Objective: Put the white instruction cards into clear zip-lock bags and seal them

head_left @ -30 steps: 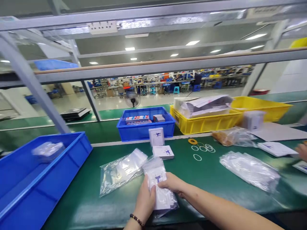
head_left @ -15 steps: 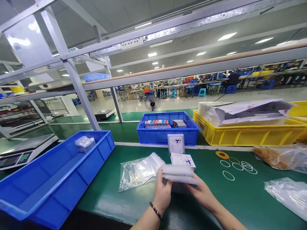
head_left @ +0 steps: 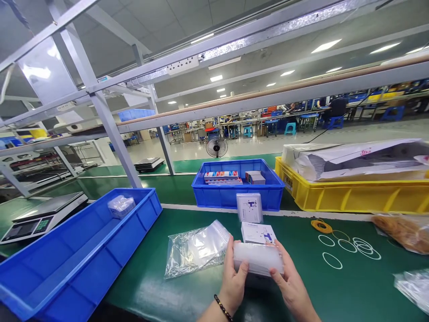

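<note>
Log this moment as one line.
left hand: holds white bundle | right hand: likewise | beyond: printed white packs | leftward: clear plastic bags, long blue bin

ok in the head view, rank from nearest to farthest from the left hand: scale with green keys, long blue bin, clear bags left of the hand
From the left hand:
1. Clear bags: just to its left
2. Long blue bin: farther left, past the bags
3. Scale: far left, beyond the bin
</note>
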A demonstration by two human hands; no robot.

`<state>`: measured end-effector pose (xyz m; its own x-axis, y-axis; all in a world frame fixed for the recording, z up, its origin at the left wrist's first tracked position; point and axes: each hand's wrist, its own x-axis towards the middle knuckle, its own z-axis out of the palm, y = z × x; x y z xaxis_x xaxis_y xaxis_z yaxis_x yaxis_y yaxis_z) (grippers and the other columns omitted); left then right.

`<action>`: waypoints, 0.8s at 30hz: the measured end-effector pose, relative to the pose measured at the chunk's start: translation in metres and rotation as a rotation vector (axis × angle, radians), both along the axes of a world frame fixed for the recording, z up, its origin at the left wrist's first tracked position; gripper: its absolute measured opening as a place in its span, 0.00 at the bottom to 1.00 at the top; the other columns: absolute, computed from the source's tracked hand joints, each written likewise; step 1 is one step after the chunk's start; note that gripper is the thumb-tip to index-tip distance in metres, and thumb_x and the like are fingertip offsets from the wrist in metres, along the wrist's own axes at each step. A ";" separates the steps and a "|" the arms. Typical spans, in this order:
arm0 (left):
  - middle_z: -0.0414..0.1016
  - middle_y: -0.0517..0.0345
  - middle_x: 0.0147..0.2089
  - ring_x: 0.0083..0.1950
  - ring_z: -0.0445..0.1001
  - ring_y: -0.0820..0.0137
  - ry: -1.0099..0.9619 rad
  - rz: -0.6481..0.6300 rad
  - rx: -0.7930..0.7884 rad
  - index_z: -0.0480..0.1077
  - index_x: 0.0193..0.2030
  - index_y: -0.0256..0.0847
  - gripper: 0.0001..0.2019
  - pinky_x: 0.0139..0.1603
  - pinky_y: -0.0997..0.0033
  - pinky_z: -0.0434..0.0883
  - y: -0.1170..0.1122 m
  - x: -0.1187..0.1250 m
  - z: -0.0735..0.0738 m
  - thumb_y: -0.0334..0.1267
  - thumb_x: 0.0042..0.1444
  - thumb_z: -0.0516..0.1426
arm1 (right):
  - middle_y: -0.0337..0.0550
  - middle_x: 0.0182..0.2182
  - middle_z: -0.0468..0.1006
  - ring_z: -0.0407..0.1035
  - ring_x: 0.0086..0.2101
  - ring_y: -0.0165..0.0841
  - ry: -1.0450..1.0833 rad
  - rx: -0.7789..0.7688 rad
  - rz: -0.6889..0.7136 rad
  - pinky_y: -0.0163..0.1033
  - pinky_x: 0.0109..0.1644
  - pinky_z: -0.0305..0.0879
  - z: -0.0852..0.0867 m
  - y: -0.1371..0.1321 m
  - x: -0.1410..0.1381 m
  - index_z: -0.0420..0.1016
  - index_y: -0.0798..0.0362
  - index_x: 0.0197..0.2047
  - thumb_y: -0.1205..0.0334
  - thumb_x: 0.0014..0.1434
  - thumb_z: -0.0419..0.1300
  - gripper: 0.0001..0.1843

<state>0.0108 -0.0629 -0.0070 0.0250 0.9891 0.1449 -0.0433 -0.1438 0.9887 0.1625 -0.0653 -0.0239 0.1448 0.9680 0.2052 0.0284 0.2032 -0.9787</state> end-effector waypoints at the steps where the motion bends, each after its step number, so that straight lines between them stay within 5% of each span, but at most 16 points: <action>1: 0.52 0.44 0.64 0.63 0.53 0.59 0.000 -0.014 0.011 0.46 0.64 0.34 0.42 0.61 0.70 0.54 0.000 0.002 -0.001 0.57 0.48 0.54 | 0.54 0.60 0.58 0.55 0.57 0.46 -0.003 0.010 -0.004 0.42 0.53 0.62 -0.004 0.000 0.000 0.47 0.54 0.63 0.37 0.47 0.55 0.47; 8: 0.63 0.40 0.56 0.56 0.64 0.59 -0.115 -0.031 0.094 0.36 0.65 0.29 0.51 0.56 0.68 0.61 0.016 0.016 0.010 0.65 0.45 0.50 | 0.54 0.59 0.59 0.54 0.57 0.46 0.048 0.043 -0.035 0.46 0.59 0.53 0.000 0.011 -0.005 0.53 0.56 0.61 0.37 0.49 0.54 0.44; 12: 0.64 0.40 0.55 0.52 0.68 0.60 -0.124 -0.042 0.100 0.33 0.65 0.31 0.49 0.53 0.66 0.65 0.022 0.013 0.009 0.62 0.47 0.51 | 0.54 0.58 0.60 0.60 0.54 0.46 0.092 -0.051 -0.060 0.44 0.54 0.61 0.008 0.017 -0.005 0.54 0.56 0.60 0.39 0.49 0.55 0.42; 19: 0.43 0.47 0.67 0.66 0.45 0.63 0.079 -0.025 0.062 0.35 0.66 0.35 0.41 0.64 0.68 0.47 0.010 0.003 -0.001 0.44 0.51 0.54 | 0.52 0.63 0.50 0.48 0.60 0.44 -0.031 0.073 -0.014 0.44 0.60 0.50 -0.004 0.009 -0.002 0.41 0.57 0.65 0.37 0.48 0.54 0.50; 24: 0.43 0.52 0.67 0.67 0.43 0.66 0.024 0.004 -0.025 0.43 0.65 0.34 0.36 0.65 0.71 0.44 0.013 0.007 0.008 0.37 0.50 0.53 | 0.48 0.64 0.47 0.40 0.62 0.43 -0.143 0.126 0.053 0.47 0.62 0.41 -0.002 0.013 0.003 0.44 0.53 0.64 0.41 0.52 0.52 0.43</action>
<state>0.0174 -0.0499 0.0009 0.0242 0.9925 0.1196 -0.0191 -0.1192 0.9927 0.1660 -0.0526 -0.0257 0.0556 0.9386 0.3404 0.1510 0.3291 -0.9322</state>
